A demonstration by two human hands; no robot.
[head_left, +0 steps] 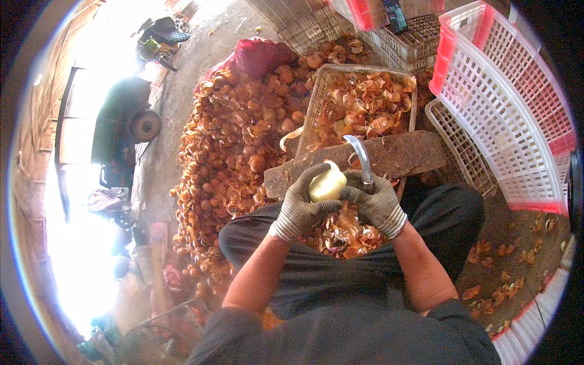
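My left hand [299, 210], in a striped grey work glove, is closed round a peeled, pale yellow-green onion [328, 184]. The gloved right hand [376, 205] grips a small curved knife [360, 156]; its blade points up and away from me. My right thumb touches the onion's right side, while the knife's handle is mostly hidden in the fingers. Just beyond both hands lies a worn wooden board [404, 155], resting across the near end of a crate [308, 125] filled with onion skins [371, 106]. More loose skins [347, 234] lie in my lap below the hands.
A large heap of unpeeled onions [237, 134] spreads to the left, with a red mesh sack [258, 58] at its far end. White and red plastic crates [499, 97] stand at the right. A phone [395, 15] rests on a crate at the back. A wheeled vehicle [125, 128] stands far left.
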